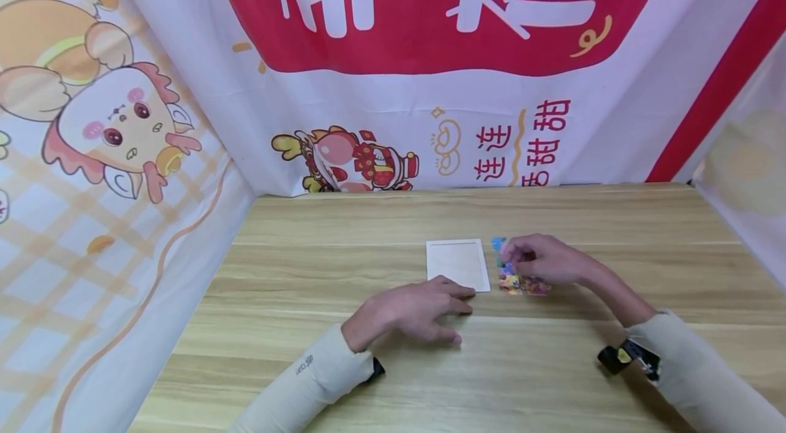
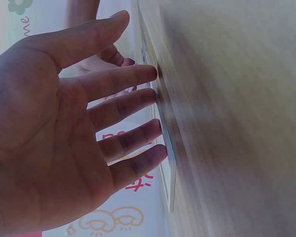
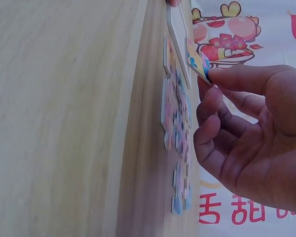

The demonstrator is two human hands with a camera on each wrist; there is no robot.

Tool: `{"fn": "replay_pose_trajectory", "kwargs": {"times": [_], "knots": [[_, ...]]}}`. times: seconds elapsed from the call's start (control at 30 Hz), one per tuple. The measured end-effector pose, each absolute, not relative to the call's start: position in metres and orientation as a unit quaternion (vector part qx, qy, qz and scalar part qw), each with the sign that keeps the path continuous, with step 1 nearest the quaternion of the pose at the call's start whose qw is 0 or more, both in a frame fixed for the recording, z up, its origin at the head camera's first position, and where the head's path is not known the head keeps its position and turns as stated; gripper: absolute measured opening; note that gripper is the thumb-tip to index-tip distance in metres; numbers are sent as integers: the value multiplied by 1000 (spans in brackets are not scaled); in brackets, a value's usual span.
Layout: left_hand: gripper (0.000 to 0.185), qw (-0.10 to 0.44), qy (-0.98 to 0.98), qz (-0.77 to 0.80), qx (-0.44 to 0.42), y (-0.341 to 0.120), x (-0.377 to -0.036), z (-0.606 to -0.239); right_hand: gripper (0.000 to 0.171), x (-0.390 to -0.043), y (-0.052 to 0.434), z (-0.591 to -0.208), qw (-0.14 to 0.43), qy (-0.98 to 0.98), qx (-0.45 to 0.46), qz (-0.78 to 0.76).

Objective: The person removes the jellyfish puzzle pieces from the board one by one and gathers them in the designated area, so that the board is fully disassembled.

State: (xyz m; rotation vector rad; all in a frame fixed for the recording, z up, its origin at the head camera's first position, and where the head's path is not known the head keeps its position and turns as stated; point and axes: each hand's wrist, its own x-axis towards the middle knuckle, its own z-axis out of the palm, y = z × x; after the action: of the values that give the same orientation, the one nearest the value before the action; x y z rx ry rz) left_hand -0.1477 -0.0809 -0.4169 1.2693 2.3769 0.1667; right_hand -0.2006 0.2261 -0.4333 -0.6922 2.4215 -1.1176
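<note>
Puzzle piece pinched beside the tray

Tray as landmark: a flat, pale, square-cornered board with a thin raised rim, lying on the wood-grain table. Your left hand rests at the tray's near edge, fingers straight and spread, tips touching the rim; judged, it steadies the tray so it does not slide. Your right hand sits just right of the tray, thumb and forefinger pinching one puzzle piece, the other fingers loosely curled. The piece is thin card, printed in yellow and blue, held tilted off the table at the tray's right edge; the fingertip pinch leaves most of its outline free. Under and beside that hand, right of the tray, lies a loose pile of pieces: flat, glossy, many-coloured, knobbed outlines, some overlapping. Behind the tray, a printed cloth backdrop hangs in soft folds.
</note>
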Motion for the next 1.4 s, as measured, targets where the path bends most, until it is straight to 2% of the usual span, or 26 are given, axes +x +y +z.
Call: {"fn": "replay_pose_trajectory", "kwargs": {"times": [0.17, 0.4, 1.4], "knots": [[58, 226, 858, 61, 457, -81, -148, -418, 19, -198, 232, -433, 200, 867, -232, -394], [58, 222, 859, 58, 458, -80, -148, -419, 15, -195, 244, -435, 209, 870, -208, -395], [59, 225, 859, 64, 455, -81, -148, -419, 18, -190, 286, -435, 217, 873, -199, -389]]}}
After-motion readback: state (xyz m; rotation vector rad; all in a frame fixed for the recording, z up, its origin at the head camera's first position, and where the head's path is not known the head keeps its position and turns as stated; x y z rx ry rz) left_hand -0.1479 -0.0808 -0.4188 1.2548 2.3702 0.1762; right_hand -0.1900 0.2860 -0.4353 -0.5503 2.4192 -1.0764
